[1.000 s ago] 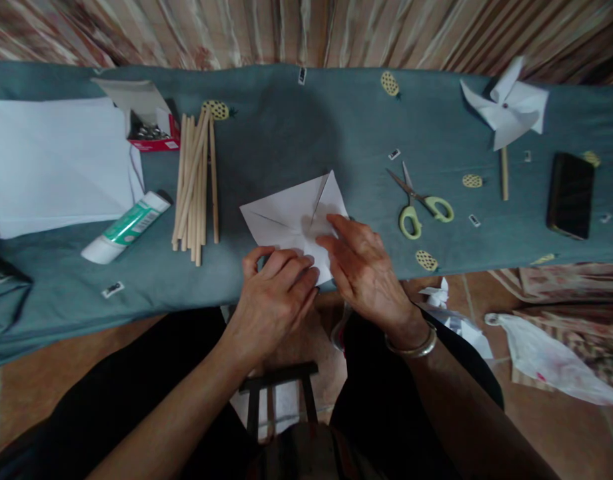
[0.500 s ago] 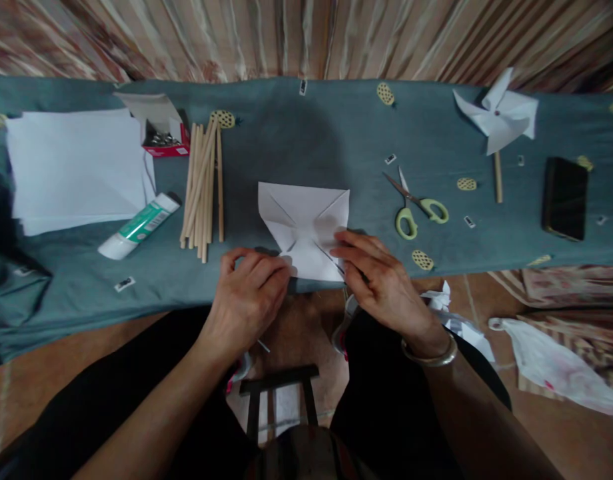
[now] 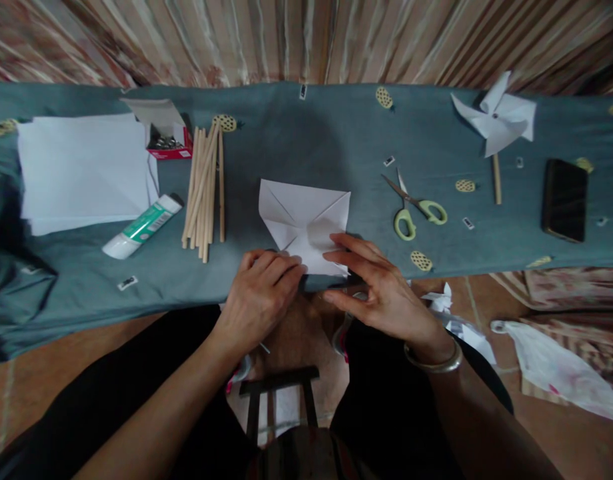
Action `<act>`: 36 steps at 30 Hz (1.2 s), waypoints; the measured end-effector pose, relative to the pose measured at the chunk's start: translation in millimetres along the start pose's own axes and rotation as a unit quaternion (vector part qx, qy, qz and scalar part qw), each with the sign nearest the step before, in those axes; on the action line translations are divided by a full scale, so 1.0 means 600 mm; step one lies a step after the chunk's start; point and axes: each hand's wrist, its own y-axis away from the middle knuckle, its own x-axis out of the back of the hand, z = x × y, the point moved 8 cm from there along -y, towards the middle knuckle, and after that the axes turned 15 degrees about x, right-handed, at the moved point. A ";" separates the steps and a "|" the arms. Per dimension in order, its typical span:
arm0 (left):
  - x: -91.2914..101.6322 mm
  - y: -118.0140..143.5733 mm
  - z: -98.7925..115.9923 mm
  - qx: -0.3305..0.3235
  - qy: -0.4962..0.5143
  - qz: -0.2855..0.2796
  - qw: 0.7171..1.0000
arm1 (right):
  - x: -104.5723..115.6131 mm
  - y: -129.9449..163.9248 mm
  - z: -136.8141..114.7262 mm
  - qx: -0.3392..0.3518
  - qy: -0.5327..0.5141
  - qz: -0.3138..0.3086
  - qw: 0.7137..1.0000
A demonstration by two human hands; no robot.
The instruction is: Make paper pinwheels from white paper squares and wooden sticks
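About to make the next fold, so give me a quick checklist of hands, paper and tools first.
1. Left hand on the paper: ok, fingertips press its near edge.
2. Right hand on the paper: ok, fingers touch its near right corner.
3. Paper flat on the table: ok, creased, near edge at the table edge.
4. Scissors clear of the paper: ok, lying to the right.
5. Sticks clear: ok, bundled to the left.

both forearms are bare, with no sleeves showing. the right hand has a thin silver-coloured metal bangle round its wrist; the left hand wears nothing at wrist or fingers that can be made out. the legs below are clothed in plain black fabric.
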 end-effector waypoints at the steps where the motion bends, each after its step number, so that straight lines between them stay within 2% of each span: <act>1: 0.002 0.000 -0.003 0.005 0.007 0.003 1.000 | 0.000 0.002 0.004 -0.008 -0.016 0.000 1.000; 9: 0.010 0.007 -0.007 0.021 0.036 -0.012 0.999 | 0.006 0.006 0.033 -0.066 -0.160 0.106 0.979; 12: 0.008 0.009 -0.003 0.021 0.037 -0.021 0.999 | -0.001 0.000 0.034 -0.078 -0.174 0.126 0.974; 24: -0.006 0.014 0.002 0.020 0.046 -0.045 0.998 | -0.002 -0.034 0.025 -0.064 0.006 0.146 0.987; 36: -0.008 0.012 0.001 0.024 0.053 -0.029 0.998 | -0.013 -0.048 0.019 -0.057 0.064 0.133 0.987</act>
